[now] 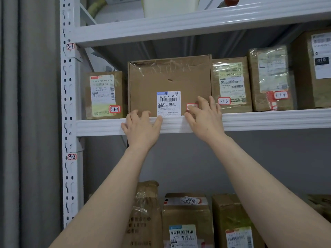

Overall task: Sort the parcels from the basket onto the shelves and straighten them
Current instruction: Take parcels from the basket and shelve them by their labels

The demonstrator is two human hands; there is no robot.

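A large brown cardboard parcel [169, 79] with a white shipping label stands upright on the white shelf marked 3-1 [259, 119]. My left hand [141, 126] rests over the shelf's front edge, its fingertips touching the parcel's lower left face. Against the parcel's lower right face lies my right hand [204, 115], fingers spread, its fingertips on a small red-bordered sticker [191, 106]. Neither hand grips anything.
Smaller labelled boxes flank the parcel: one tagged 3-1-1 [104, 94] at left, ones tagged 3-1-3 [232, 85] and 3-1-4 [271, 79] at right. More parcels [186, 221] stand on the shelf below. The shelf's white perforated upright [69, 104] runs down the left.
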